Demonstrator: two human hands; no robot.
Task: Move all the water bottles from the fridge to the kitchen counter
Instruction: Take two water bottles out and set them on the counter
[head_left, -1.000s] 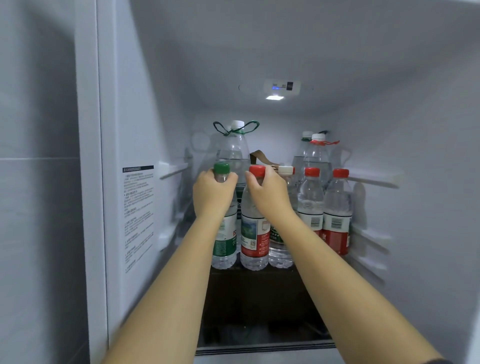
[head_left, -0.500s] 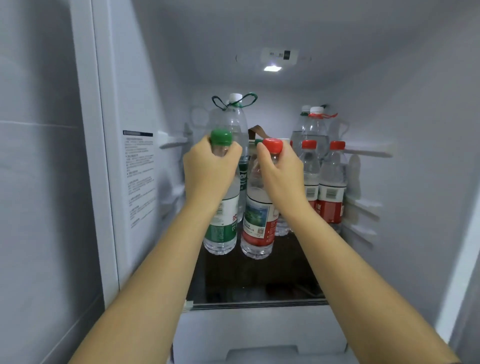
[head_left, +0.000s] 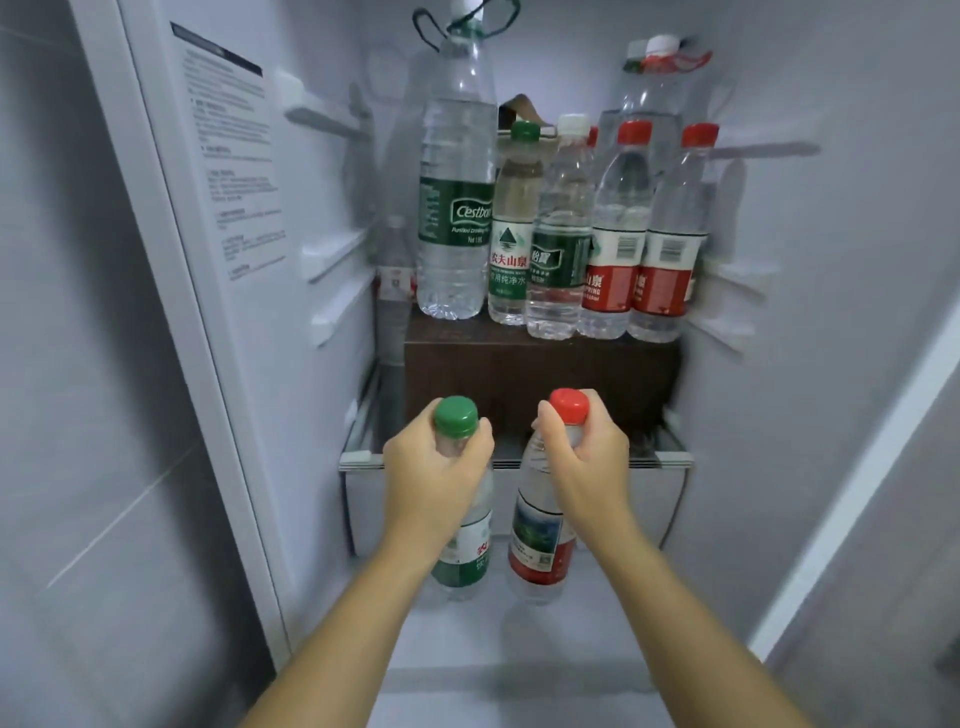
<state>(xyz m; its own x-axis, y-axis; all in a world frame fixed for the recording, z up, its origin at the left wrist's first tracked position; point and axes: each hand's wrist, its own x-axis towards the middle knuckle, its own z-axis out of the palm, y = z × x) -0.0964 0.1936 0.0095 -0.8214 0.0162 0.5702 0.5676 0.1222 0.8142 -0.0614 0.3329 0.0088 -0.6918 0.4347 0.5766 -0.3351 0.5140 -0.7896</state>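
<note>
Left hand (head_left: 436, 467) grips green-cap (head_left: 456, 415), right hand (head_left: 587, 467) red-cap (head_left: 569, 405), outside shelf edge (head_left: 670, 458)

Left hand (head_left: 435, 470), right hand (head_left: 589, 457): curled grips.

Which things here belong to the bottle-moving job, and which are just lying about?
Job: clear plastic green-capped bottle in left hand; clear plastic red-capped bottle in right hand; tall clear green-labelled bottle.
Lying about: white printed wall sticker; dark brown shelf.
</note>
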